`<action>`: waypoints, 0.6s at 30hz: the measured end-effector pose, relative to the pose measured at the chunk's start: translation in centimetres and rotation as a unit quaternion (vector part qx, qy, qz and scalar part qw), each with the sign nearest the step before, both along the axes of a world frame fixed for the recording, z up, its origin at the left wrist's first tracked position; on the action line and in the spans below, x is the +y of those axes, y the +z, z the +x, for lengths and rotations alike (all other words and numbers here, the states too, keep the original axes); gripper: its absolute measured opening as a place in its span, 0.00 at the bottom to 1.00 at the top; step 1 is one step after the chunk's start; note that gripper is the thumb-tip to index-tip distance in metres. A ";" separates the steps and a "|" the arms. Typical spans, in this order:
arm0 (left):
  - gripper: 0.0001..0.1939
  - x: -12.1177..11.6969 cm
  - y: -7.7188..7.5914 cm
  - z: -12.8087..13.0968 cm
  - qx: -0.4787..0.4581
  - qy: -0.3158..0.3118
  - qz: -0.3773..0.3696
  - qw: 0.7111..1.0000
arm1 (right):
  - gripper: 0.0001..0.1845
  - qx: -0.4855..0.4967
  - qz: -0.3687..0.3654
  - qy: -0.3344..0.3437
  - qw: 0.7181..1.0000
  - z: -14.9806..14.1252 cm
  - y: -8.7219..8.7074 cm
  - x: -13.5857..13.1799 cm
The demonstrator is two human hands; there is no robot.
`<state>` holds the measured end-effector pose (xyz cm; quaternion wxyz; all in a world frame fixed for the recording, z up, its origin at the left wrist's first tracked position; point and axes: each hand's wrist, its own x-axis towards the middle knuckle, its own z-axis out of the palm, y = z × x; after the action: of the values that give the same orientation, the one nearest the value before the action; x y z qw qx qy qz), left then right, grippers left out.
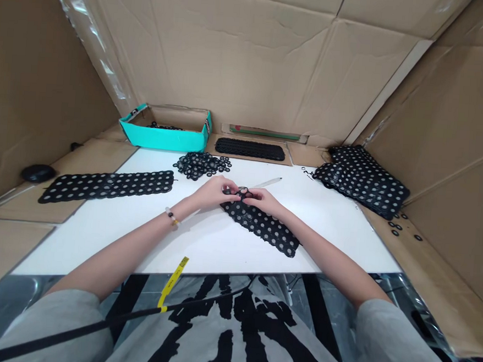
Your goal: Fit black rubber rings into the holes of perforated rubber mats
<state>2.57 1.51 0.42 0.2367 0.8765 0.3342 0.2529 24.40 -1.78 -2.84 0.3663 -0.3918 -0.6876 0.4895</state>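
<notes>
L hand (216,192) & R hand (266,201) are pinching far end of dotted strip (264,227), fingers nearly closed, prob. to keep it steady. Strip is lying R of ring pile (201,165), on pile's near side.

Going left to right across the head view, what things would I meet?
Black rounded object, long dotted black strip, pile of black rings, second dotted black strip held by left hand and right hand, heap of dotted black sheets, outermost loose ring.
</notes>
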 end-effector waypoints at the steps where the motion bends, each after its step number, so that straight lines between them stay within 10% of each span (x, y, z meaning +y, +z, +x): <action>1: 0.16 -0.2 -0.2 0.1 0.000 0.005 0.002 1.000 | 0.17 -0.004 0.006 0.008 1.000 0.1 0.0 0.0; 13: 0.13 -0.9 -0.9 0.8 0.015 0.040 0.035 0.998 | 0.19 -0.075 0.012 -0.009 0.997 0.4 -0.4 0.1; 18: 0.15 3.3 -0.4 -3.0 -0.104 0.274 0.032 0.955 | 0.18 -0.069 -0.001 -0.021 0.997 0.3 -0.4 0.1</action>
<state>-0.45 4.81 0.03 0.1640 0.7270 0.5269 0.4087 24.71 -1.66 -3.24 0.3283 -0.4395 -0.7020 0.4541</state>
